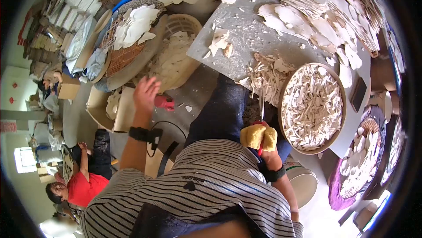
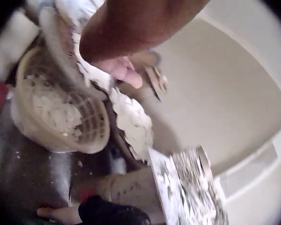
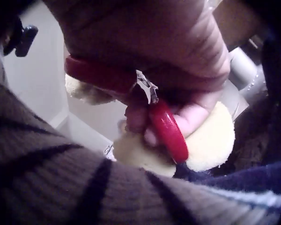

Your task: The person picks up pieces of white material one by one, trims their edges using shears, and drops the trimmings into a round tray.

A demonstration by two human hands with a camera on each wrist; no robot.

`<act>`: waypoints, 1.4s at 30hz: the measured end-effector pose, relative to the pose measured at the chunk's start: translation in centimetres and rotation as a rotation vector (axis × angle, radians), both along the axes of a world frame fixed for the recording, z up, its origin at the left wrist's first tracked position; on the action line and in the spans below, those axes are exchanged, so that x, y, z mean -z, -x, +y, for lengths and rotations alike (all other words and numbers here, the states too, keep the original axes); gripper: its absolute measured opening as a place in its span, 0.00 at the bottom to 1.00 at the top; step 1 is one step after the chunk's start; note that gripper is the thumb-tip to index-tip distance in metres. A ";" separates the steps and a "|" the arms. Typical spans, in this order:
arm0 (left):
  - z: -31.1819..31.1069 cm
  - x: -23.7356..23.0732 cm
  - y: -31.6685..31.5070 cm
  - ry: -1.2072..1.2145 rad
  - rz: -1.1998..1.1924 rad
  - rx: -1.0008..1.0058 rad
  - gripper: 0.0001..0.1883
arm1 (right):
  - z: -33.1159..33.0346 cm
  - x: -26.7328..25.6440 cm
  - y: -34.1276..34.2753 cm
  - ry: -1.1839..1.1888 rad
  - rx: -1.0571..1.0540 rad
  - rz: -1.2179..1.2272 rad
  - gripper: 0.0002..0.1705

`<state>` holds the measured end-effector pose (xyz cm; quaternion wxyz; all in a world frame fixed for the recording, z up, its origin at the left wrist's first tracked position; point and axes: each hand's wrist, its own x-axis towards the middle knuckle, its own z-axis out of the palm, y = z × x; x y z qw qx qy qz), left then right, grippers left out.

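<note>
In the head view my right hand (image 1: 269, 145) grips scissors (image 1: 262, 110) by red handles, with yellow spongy padding (image 1: 252, 136) around the fingers. The blade points away from my body, toward a heap of pale cut strips (image 1: 274, 77) at the table's near edge. Up close in the right wrist view, the fingers curl round a red handle (image 3: 168, 129), with a small torn white scrap (image 3: 144, 86) at its end. My left hand (image 1: 146, 94) is raised to the left of my lap, fingers loosely extended and empty, near a box (image 1: 125, 110) and a basket (image 1: 193, 60).
A round tray (image 1: 283, 110) of strips sits at the right side of the grey table (image 1: 211, 40), beside a phone (image 1: 359, 94). Stacks of flat pale pieces (image 1: 325, 29) cover its far side. A woven tray (image 1: 112, 55) stands left. A person in red (image 1: 88, 187) sits further left.
</note>
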<state>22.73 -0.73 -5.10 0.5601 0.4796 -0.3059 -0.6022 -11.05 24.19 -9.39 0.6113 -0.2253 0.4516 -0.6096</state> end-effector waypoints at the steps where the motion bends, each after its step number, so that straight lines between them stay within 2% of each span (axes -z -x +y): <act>1: -0.1 -1.5 4.4 0.081 -0.214 0.175 0.18 | 0.2 0.8 0.1 0.085 -0.071 0.012 0.26; 2: -0.2 -2.7 8.4 0.133 -0.251 0.325 0.18 | 0.6 1.3 0.4 0.168 -0.140 0.027 0.24; 3: -0.5 -3.0 12.3 0.188 -0.282 0.476 0.18 | 0.3 0.8 0.5 0.137 -0.130 -0.004 0.20; 4: -1.0 -2.2 16.0 0.272 -0.294 0.554 0.14 | 0.1 0.3 0.1 0.133 -0.064 -0.213 0.14; 5: -1.5 -1.0 19.2 0.408 -0.308 0.682 0.13 | -0.1 -1.2 -0.5 0.085 0.004 -0.213 0.10; 6: -1.8 0.1 22.6 0.607 -0.354 0.711 0.12 | -0.5 -2.5 -0.8 0.040 0.072 -0.212 0.08; 7: -3.1 2.1 25.4 0.780 -0.568 0.706 0.15 | -0.3 -2.4 -0.8 -0.049 0.119 -0.433 0.06; 8: -3.0 1.1 27.9 0.902 -0.674 0.702 0.20 | 0.3 -0.7 -0.9 0.057 0.131 -0.182 0.03; 10: -3.2 4.1 31.6 1.084 -0.878 0.629 0.23 | 1.0 -0.2 -1.0 0.012 0.193 -0.338 0.05; 12: -2.2 4.8 33.4 1.234 -1.085 0.819 0.24 | 1.1 -0.7 -0.6 -0.028 0.186 -0.661 0.06; 13: -1.4 5.4 33.7 1.420 -1.081 0.801 0.23 | 1.1 -1.5 -0.6 0.003 0.198 -0.684 0.06; 15: 0.9 4.7 33.3 1.358 -0.978 0.931 0.25 | 1.4 -0.4 -0.2 -0.036 0.184 -0.778 0.07; 16: 1.6 4.3 32.9 1.267 -0.812 1.030 0.26 | 1.6 0.3 0.1 -0.039 0.137 -0.865 0.10; 17: 1.9 5.5 32.3 1.300 -0.725 1.048 0.27 | 1.7 0.4 0.2 0.002 0.154 -0.730 0.10; 18: 2.1 3.8 32.1 1.264 -0.657 1.122 0.28 | 1.7 0.2 0.2 0.038 0.170 -0.598 0.10; 19: 1.8 1.9 32.1 0.890 -0.605 1.384 0.27 | 1.5 0.2 0.4 0.111 0.145 -0.821 0.09; 20: 1.3 0.1 32.3 0.486 -0.537 1.603 0.27 | 1.4 0.0 0.5 0.128 0.149 -0.737 0.08; 21: -0.2 0.1 33.1 0.538 -0.511 1.628 0.23 | 1.4 0.6 0.7 0.076 0.103 -0.342 0.08; 22: -2.0 -0.1 34.0 0.525 -0.456 1.572 0.19 | 1.5 1.0 0.8 0.059 0.085 -0.285 0.08; 23: -3.7 -0.7 34.9 0.438 -0.486 1.406 0.19 | 1.5 1.2 0.9 0.042 0.067 -0.228 0.08; 24: -5.8 -0.6 36.0 0.492 -0.505 1.269 0.19 | 1.0 0.5 1.2 0.066 0.082 -0.505 0.08; 25: -8.1 1.1 37.4 0.571 -0.502 1.000 0.20 | 0.6 0.2 1.4 0.092 0.099 -0.780 0.08; 26: -10.6 1.5 38.5 0.562 -0.687 0.853 0.26 | 0.8 1.0 1.3 0.085 0.091 -0.589 0.08; 27: -12.3 0.4 39.9 0.294 -0.652 0.809 0.29 | 1.3 2.4 1.1 0.076 0.084 -0.396 0.08; 28: -13.7 0.8 40.6 0.242 -0.543 0.681 0.27 | 1.5 2.7 1.1 0.064 0.068 -0.229 0.08; 30: -18.5 5.1 41.6 0.020 -0.430 0.671 0.23 | 1.7 2.5 1.4 0.028 0.026 0.079 0.07; 33: -18.6 3.1 43.1 -0.113 -0.334 0.612 0.24 | 1.4 1.0 2.0 0.044 0.082 -0.084 0.08; 34: -18.7 2.0 43.4 -0.076 -0.457 0.714 0.24 | 1.2 0.5 2.3 0.062 0.103 -0.247 0.09; 35: -18.9 0.7 43.5 -0.040 -0.582 0.813 0.24 | 1.2 1.1 2.4 0.035 0.031 0.168 0.10; 36: -19.1 0.0 43.7 -0.005 -0.708 0.910 0.25 | 1.4 1.4 2.4 0.036 0.055 -0.016 0.10; 37: -20.0 0.8 44.7 0.253 -0.950 0.860 0.20 | 1.4 1.7 2.4 0.010 0.027 0.130 0.09; 38: -20.5 1.0 45.8 0.366 -0.806 0.793 0.19 | 1.4 2.0 2.3 -0.017 0.000 0.275 0.09; 39: -20.6 1.1 47.2 0.473 -0.660 0.724 0.17 | 1.3 2.1 2.4 0.016 -0.002 0.314 0.09; 40: -20.6 1.2 48.3 0.576 -0.513 0.651 0.15 | 1.2 2.2 2.4 -0.021 0.006 0.226 0.09; 41: -18.7 -2.9 48.6 0.273 -0.394 0.809 0.12 | 1.1 2.1 2.4 -0.059 0.013 0.137 0.09; 42: -18.9 -2.8 49.5 0.192 -0.250 0.836 0.11 | 1.0 1.9 2.5 -0.067 0.014 0.115 0.08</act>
